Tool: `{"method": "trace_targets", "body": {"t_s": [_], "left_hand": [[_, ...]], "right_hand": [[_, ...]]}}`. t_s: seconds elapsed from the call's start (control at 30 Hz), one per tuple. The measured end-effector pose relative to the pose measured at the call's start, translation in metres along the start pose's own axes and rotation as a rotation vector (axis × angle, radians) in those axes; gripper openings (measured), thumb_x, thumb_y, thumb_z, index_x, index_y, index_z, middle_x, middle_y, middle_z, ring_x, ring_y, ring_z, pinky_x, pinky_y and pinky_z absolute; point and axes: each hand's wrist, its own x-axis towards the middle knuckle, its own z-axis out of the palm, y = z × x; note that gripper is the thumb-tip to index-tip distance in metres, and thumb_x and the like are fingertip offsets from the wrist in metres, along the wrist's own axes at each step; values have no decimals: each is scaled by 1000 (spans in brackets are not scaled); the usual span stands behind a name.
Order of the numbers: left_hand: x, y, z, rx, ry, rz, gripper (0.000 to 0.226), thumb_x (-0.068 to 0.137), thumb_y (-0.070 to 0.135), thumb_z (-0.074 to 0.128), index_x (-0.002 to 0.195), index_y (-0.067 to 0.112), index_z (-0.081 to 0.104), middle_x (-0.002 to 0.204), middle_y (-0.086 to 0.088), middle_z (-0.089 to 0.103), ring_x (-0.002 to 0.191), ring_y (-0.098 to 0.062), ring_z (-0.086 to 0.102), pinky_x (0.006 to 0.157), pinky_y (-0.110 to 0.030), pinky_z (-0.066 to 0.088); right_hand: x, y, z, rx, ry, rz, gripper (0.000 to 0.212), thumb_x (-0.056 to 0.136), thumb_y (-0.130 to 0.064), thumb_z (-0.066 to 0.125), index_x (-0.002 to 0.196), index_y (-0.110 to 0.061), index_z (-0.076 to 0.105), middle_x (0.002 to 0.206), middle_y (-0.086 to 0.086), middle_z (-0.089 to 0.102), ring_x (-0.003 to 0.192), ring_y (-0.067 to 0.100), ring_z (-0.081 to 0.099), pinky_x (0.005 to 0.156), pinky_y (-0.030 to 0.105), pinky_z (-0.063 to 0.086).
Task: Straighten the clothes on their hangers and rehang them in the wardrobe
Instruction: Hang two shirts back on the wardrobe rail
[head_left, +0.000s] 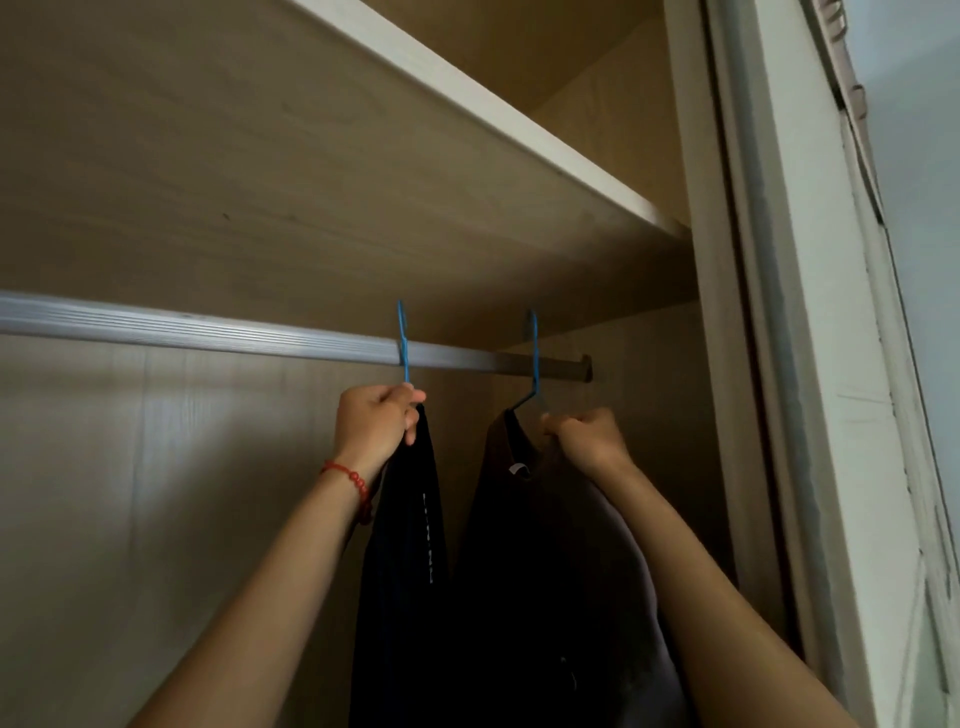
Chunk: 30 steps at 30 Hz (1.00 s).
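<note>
Two blue hangers hook over the silver wardrobe rail (208, 330). The left blue hanger (402, 338) carries a dark navy garment (410, 545) with white lettering down it. My left hand (376, 421), with a red bead bracelet on the wrist, grips the top of this hanger just under its hook. The right blue hanger (533, 358) holds a dark brown garment (545, 571). My right hand (584, 439) grips the shoulder of that hanger together with the garment's collar. Both garments hang down between my forearms.
A wooden shelf (467, 119) runs overhead, close above the rail. The wardrobe's right side panel and white door frame (789, 364) stand just right of the rail's end bracket (584, 368). The rail's left stretch carries no hangers. The pale back panel (156, 493) lies behind.
</note>
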Motion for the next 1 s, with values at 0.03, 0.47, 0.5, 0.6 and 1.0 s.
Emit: {"method": "trace_targets", "body": {"t_s": [0.03,0.47,0.5,0.6,1.0], "left_hand": [[3,-3,1,10,-1,-10,31,93,6,44,66,9,60,25,4,41,23,-3,37,34,-9,31],[-9,-27,-4,94,18,-66,23,92,4,45,85,-4,65,25,5,42,24,-3,38,34,-9,33],[-11,-27,-5,96,21,-72,23,91,4,45,85,-4,65,26,5,42,24,-3,38,34,-9,33],[-17,-25,-8,106,35,-86,22,91,5,47,84,-3,66,27,6,42,25,-3,39,35,-9,35],[-50,-4,-20,136,193,-94,18,84,12,59,68,13,67,60,2,67,72,-12,68,76,-30,55]], "right_hand": [[8,-1,2,11,-4,16,14,92,-20,54,95,-7,58,85,9,58,84,20,58,62,26,43],[46,36,35,20,58,79,21,84,-14,63,96,1,59,96,16,61,94,31,61,75,32,46],[43,35,35,28,64,74,23,84,-14,63,99,2,59,101,17,63,98,32,62,79,34,47],[37,31,34,15,75,48,25,84,-15,62,101,3,57,114,21,63,103,32,60,84,34,47],[-37,39,-4,-49,44,-105,37,93,-19,51,129,-10,52,127,9,58,119,23,52,97,30,40]]}}
